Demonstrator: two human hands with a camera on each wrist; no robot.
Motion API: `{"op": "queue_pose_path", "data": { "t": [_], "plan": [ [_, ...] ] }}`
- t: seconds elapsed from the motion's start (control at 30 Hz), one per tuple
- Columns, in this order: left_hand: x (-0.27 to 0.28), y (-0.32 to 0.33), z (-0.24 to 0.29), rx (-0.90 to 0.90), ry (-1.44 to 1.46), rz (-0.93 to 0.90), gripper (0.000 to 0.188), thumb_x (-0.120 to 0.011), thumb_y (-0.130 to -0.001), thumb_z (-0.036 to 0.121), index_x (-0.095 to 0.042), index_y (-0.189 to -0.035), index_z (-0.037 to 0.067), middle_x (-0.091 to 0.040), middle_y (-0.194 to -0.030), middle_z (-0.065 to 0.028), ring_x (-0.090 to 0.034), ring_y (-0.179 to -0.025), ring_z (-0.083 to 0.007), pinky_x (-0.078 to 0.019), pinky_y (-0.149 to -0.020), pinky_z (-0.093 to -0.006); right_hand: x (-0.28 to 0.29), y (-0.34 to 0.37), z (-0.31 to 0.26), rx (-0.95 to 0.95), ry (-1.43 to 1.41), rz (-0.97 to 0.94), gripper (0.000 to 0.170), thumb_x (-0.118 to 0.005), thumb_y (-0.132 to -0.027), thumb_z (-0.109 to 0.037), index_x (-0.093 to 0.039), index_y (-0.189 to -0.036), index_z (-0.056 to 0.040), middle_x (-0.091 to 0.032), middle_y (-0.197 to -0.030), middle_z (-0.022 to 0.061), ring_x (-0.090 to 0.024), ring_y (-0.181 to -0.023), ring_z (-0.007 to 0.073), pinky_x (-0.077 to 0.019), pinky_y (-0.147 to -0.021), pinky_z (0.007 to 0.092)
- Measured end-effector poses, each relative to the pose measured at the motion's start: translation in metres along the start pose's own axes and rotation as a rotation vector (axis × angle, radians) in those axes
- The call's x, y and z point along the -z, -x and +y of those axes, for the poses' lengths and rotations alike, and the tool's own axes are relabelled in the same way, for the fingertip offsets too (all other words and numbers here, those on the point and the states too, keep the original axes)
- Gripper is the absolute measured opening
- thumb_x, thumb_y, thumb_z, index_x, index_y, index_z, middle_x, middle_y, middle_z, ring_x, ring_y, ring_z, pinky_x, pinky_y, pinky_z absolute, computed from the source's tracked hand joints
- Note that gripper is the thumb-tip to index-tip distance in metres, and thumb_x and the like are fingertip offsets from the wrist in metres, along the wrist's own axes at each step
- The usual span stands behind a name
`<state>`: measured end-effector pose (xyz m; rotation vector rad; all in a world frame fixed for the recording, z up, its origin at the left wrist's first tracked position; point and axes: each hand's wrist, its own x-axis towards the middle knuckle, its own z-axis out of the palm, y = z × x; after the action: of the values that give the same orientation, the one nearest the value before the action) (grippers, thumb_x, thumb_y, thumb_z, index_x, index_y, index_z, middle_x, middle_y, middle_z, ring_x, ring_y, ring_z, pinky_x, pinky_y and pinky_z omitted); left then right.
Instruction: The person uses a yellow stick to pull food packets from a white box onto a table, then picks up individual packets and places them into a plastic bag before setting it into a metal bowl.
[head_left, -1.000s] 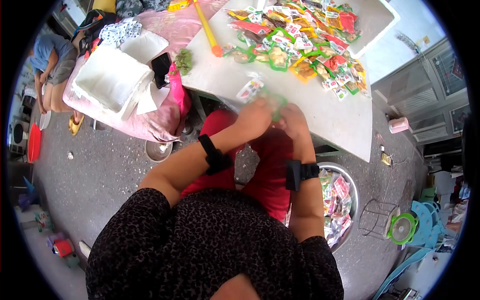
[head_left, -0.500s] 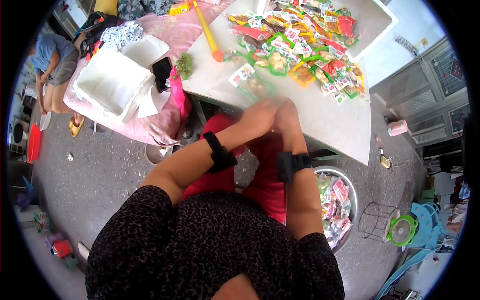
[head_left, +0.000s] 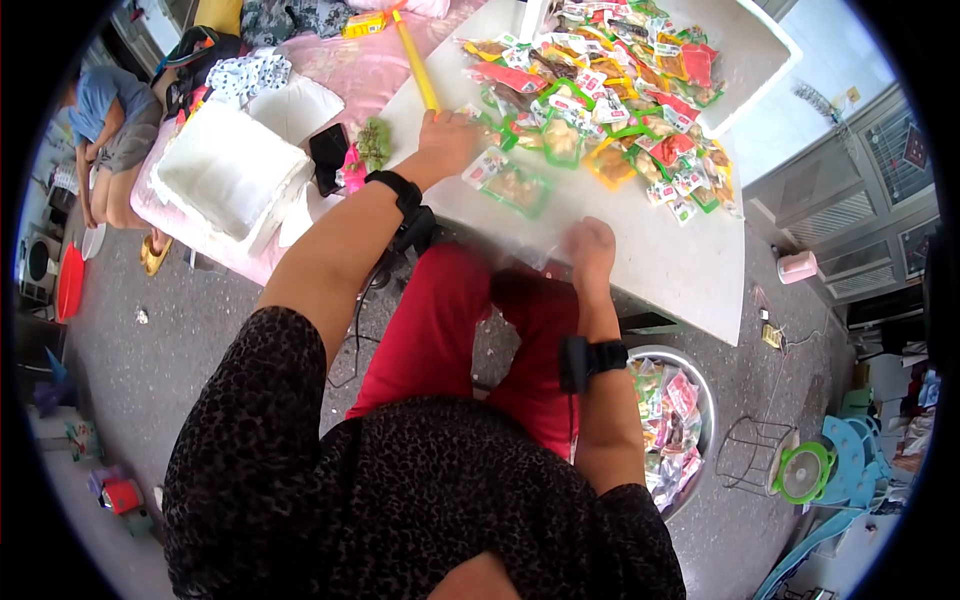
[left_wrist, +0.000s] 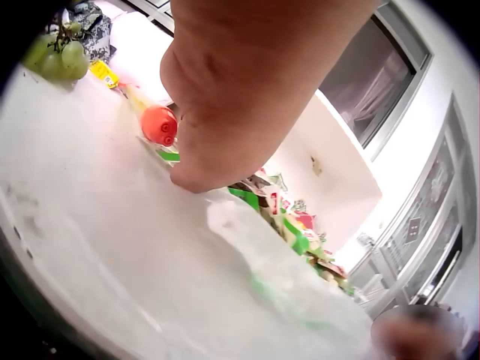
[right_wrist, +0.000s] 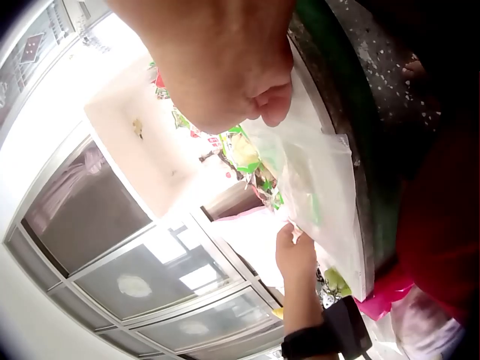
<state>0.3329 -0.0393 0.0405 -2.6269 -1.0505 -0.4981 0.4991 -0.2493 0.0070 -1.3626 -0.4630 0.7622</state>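
My left hand (head_left: 452, 142) reaches over the white table (head_left: 660, 255), its fingertips at the left edge of a heap of food packets (head_left: 600, 90), beside the orange end of a yellow tube (head_left: 418, 65). Whether it pinches a packet I cannot tell. My right hand (head_left: 592, 248) stays near the table's front edge, fingers curled at the edge of a clear plastic bag (right_wrist: 334, 176). Between the hands lies a green-edged packet (head_left: 515, 188), showing through clear film in the left wrist view.
A white foam box (head_left: 755, 50) stands behind the heap. Grapes (head_left: 374, 143) lie at the table's left edge. Another foam box (head_left: 225, 175) and a phone (head_left: 328, 158) rest on a pink cloth. Below right, a metal basin (head_left: 710, 420) holds packets. Another person (head_left: 105, 115) sits far left.
The hands were together at the front of the table. My left hand has since moved away to the heap's left edge, while the right hand stays near the front edge.
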Motion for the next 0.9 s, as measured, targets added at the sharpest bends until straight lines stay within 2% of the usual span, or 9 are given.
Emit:
{"op": "queue_pose_path", "data": {
  "t": [0.07, 0.17, 0.27, 0.47, 0.57, 0.67, 0.77, 0.87, 0.9],
  "plan": [
    [-0.001, -0.007, -0.005, -0.021, -0.071, -0.140, 0.023, -0.045, -0.070, 0.014, -0.059, -0.088, 0.015, -0.055, -0.088, -0.0036, -0.047, -0.094, -0.0188, -0.0313, -0.083, -0.0355, 0.002, -0.003, 0.000, -0.013, 0.008, -0.017, 0.018, -0.046, -0.078, -0.006, -0.045, -0.094, 0.0008, -0.052, -0.079, 0.0065, -0.051, -0.064, 0.0113, -0.0438, -0.053, 0.0221],
    [0.001, -0.017, -0.003, -0.043, -0.066, -0.181, 0.023, -0.045, -0.070, 0.013, -0.059, -0.088, 0.015, -0.055, -0.088, -0.0036, -0.048, -0.093, -0.0190, -0.0328, -0.082, -0.0343, 0.002, -0.001, 0.003, 0.031, 0.004, -0.008, 0.019, -0.047, -0.078, -0.008, -0.046, -0.095, -0.0011, -0.053, -0.076, 0.0050, -0.051, -0.062, 0.0110, -0.0425, -0.050, 0.0216],
    [-0.001, -0.026, -0.007, -0.057, -0.040, -0.203, 0.020, -0.043, -0.071, 0.012, -0.058, -0.084, 0.013, -0.055, -0.087, -0.0044, -0.049, -0.091, -0.0203, -0.0339, -0.081, -0.0347, -0.002, 0.007, -0.007, -0.036, 0.043, 0.013, 0.019, -0.047, -0.078, -0.010, -0.046, -0.096, -0.0038, -0.053, -0.073, 0.0036, -0.050, -0.059, 0.0110, -0.0402, -0.047, 0.0208],
    [0.007, -0.053, -0.028, 0.052, 0.160, 0.177, 0.013, -0.043, -0.071, 0.011, -0.054, -0.075, 0.007, -0.055, -0.078, -0.0117, -0.053, -0.075, -0.0286, -0.0407, -0.068, -0.0398, 0.002, 0.003, -0.004, -0.036, 0.031, -0.021, 0.019, -0.047, -0.078, -0.011, -0.046, -0.096, -0.0050, -0.053, -0.073, 0.0036, -0.050, -0.056, 0.0113, -0.0398, -0.046, 0.0214],
    [0.032, -0.070, -0.034, 0.089, 0.239, 0.314, 0.011, -0.045, -0.069, 0.012, -0.052, -0.074, 0.004, -0.054, -0.075, -0.0142, -0.052, -0.071, -0.0319, -0.0413, -0.063, -0.0411, 0.004, -0.001, 0.001, -0.008, 0.015, -0.033, 0.020, -0.048, -0.078, -0.011, -0.045, -0.096, -0.0031, -0.054, -0.076, 0.0048, -0.051, -0.059, 0.0121, -0.0415, -0.049, 0.0222],
    [0.065, -0.065, -0.021, 0.041, 0.369, 0.427, 0.017, -0.052, -0.070, 0.017, -0.053, -0.078, 0.003, -0.055, -0.078, -0.0133, -0.055, -0.071, -0.0278, -0.0432, -0.062, -0.0369, 0.005, -0.001, 0.003, 0.044, -0.114, -0.003, 0.020, -0.048, -0.078, -0.011, -0.045, -0.095, -0.0012, -0.053, -0.080, 0.0058, -0.053, -0.064, 0.0129, -0.0428, -0.052, 0.0223],
    [0.093, -0.040, -0.001, 0.123, 0.883, 0.083, 0.016, -0.050, -0.072, 0.013, -0.053, -0.082, 0.002, -0.056, -0.075, -0.0108, -0.055, -0.068, -0.0230, -0.0431, -0.059, -0.0337, 0.005, 0.010, -0.014, 0.048, -0.100, 0.087, 0.020, -0.049, -0.078, -0.011, -0.045, -0.095, -0.0011, -0.053, -0.084, 0.0057, -0.054, -0.069, 0.0133, -0.0433, -0.055, 0.0231],
    [0.089, -0.015, 0.015, 0.298, 1.703, -0.162, 0.003, -0.045, -0.075, 0.004, -0.047, -0.073, 0.005, -0.052, -0.070, -0.0039, -0.053, -0.065, -0.0122, -0.0444, -0.056, -0.0281, 0.003, 0.021, -0.042, 0.031, -0.147, 0.068, 0.023, -0.052, -0.077, -0.010, -0.044, -0.097, -0.0027, -0.053, -0.088, 0.0067, -0.053, -0.076, 0.0177, -0.0419, -0.061, 0.0272],
    [0.092, -0.005, 0.023, 0.331, 1.814, -0.194, 0.003, -0.045, -0.075, 0.003, -0.047, -0.074, 0.005, -0.053, -0.072, -0.0045, -0.054, -0.068, -0.0134, -0.0453, -0.058, -0.0277, 0.001, 0.024, -0.050, 0.036, -0.115, 0.060, 0.022, -0.049, -0.078, -0.012, -0.044, -0.097, -0.0016, -0.053, -0.086, 0.0049, -0.054, -0.074, 0.0133, -0.0432, -0.059, 0.0240]
  ]
}}
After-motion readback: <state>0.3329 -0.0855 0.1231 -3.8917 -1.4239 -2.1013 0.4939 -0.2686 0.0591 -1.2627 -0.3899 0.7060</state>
